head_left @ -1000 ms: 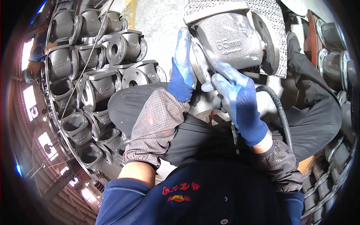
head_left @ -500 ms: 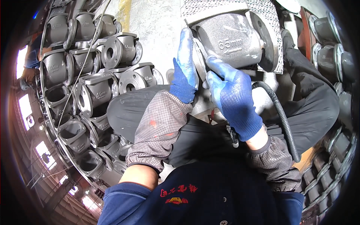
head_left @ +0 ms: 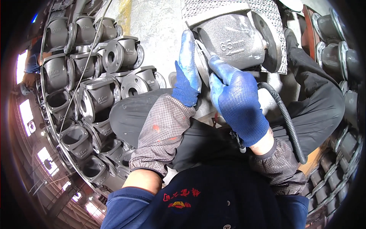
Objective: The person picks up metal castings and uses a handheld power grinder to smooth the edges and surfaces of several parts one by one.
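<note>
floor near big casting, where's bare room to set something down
Pale floor is bare between the castings at left, left knee and mesh mat. Crowded: those castings, plus the left flange of the big casting, beside left hand and right hand.

Remotely I note: raised number-and-unit mark [head_left: 231,45] above left-pointing arrow [head_left: 235,53] on grey flanged casting [head_left: 236,32] | similar marks [head_left: 103,99] on castings at left [head_left: 100,91] | red characters [head_left: 181,194], red-and-yellow emblem [head_left: 179,205] on navy shirt [head_left: 213,187]

The left grip [head_left: 187,57] is flat, fingers straight, while the right grip [head_left: 233,82] curls, one finger extended.
</note>
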### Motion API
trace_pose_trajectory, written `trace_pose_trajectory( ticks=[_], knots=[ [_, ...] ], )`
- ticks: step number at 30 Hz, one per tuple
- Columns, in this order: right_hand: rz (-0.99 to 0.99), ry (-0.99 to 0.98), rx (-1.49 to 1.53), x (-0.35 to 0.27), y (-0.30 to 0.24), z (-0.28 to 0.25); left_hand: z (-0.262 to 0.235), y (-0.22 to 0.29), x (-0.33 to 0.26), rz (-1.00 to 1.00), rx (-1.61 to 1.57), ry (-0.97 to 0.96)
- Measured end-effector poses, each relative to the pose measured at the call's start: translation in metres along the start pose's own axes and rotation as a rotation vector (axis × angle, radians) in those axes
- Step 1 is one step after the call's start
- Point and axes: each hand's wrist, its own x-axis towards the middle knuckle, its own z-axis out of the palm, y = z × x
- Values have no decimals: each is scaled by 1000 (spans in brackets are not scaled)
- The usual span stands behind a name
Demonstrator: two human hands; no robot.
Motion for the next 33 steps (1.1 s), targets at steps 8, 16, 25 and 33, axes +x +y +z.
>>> trace_pose_trajectory(
  ticks=[8, 16, 25, 33],
  knots=[
    [-339, 57, -286, -1, 7, 8, -17, -19, 7, 60, -29, 12],
    [-337, -50, -467, -15, -1, -3, -11, -10, -7, 412, 545, -116],
    [-312, -81, -493, -9, 2, -2, -9, -10, 4, 20, 30, -5],
    [-225, -147, -590, -3, -3, -2, -9, -4, -6, 156, 282, -92]
  ],
)
